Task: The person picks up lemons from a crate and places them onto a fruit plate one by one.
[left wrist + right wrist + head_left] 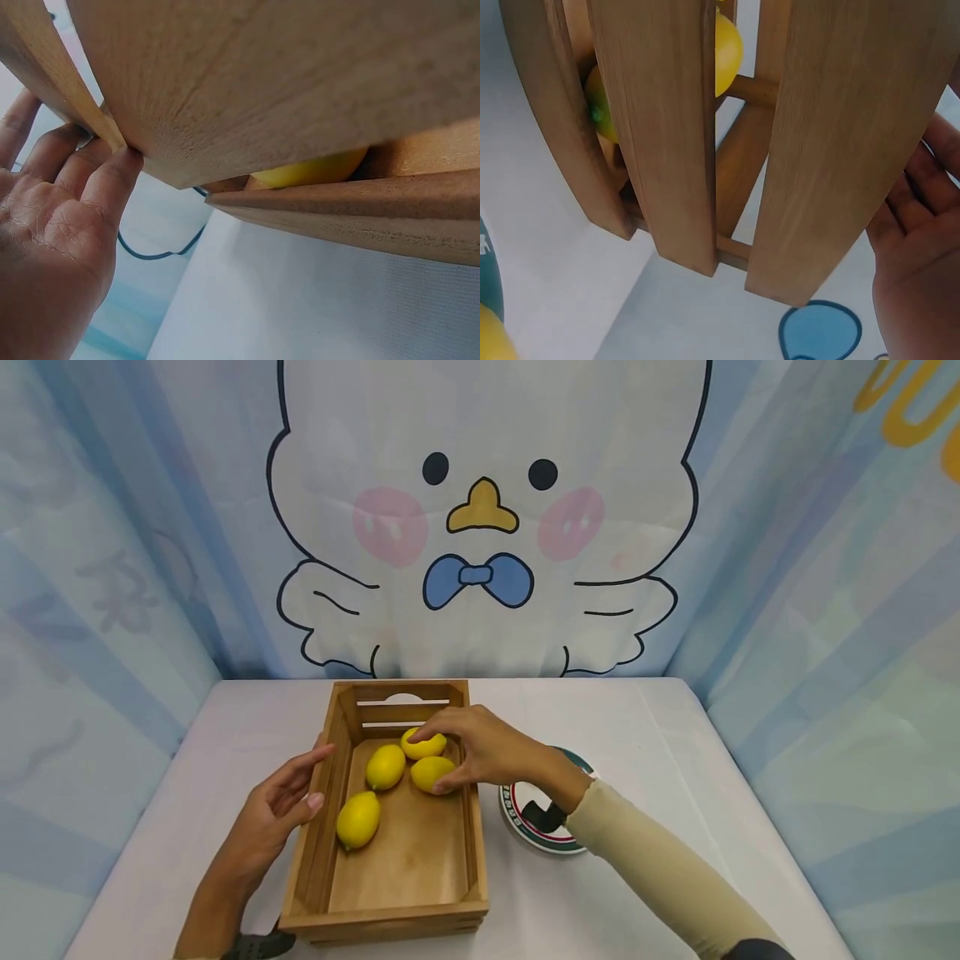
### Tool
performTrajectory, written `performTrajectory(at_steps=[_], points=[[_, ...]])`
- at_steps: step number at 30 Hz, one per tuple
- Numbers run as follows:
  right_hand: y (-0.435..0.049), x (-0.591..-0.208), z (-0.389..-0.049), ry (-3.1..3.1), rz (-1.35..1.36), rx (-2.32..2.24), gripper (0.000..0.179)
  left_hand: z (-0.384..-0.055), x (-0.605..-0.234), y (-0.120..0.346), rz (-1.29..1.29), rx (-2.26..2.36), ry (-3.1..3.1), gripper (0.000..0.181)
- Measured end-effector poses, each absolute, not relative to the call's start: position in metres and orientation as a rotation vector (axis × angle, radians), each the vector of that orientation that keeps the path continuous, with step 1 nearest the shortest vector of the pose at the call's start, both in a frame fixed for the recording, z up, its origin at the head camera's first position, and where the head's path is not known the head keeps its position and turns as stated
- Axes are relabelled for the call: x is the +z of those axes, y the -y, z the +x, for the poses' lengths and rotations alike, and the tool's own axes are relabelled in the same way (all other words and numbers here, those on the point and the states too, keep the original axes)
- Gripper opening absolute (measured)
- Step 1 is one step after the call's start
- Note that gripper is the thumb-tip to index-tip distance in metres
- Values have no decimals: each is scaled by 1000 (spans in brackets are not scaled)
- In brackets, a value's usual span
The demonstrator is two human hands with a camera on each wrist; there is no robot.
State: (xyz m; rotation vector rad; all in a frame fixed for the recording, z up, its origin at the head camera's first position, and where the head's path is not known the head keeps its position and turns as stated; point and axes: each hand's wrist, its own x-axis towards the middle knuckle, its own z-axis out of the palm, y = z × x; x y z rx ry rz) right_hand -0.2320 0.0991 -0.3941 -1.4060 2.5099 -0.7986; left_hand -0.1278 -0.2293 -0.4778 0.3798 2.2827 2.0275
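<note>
A wooden slatted crate (pixel 408 914) stands on the table with several yellow lemons inside. My left hand (pixel 273 814) rests against its left side, fingertips at the upper rim and thumb on the outer face. The left wrist view has those fingers (pixel 112 176) touching the end of a slat. My right hand (pixel 480 747) reaches over the right wall, index finger over the back lemon (pixel 422 745) and thumb at the front-right lemon (pixel 431 773). Two other lemons, one in the middle (pixel 386 767) and one nearer (pixel 358 819), lie left of it.
Right of the crate is a round plate (pixel 517 827) with a green patterned rim, partly under my right forearm. In the right wrist view, a yellow lemon (pixel 491 337) shows beside the plate's green rim (pixel 491 262). A printed curtain (pixel 487 635) hangs behind the white table (pixel 637 727).
</note>
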Motion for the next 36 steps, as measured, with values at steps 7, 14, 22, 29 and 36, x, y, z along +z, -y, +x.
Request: performTrajectory(at_steps=[7, 14, 22, 29, 36], points=[[-88, -391, -244, -2439, -1450, -648, 60, -128, -481, 230, 431, 2077, -2238, 59], [-77, -391, -252, -2372, -1448, -503, 59, -128, -481, 230, 429, 2080, -2233, 59], [-67, -390, -259, -2342, -1445, -403, 62, -127, -480, 230, 425, 2085, -2233, 59], [-57, -391, -263, -2336, -1416, -260, 63, -126, -479, 229, 414, 2064, -2258, 59], [-46, -390, -269, -2267, -1366, -138, 62, -126, -480, 228, 404, 2054, -2268, 59]])
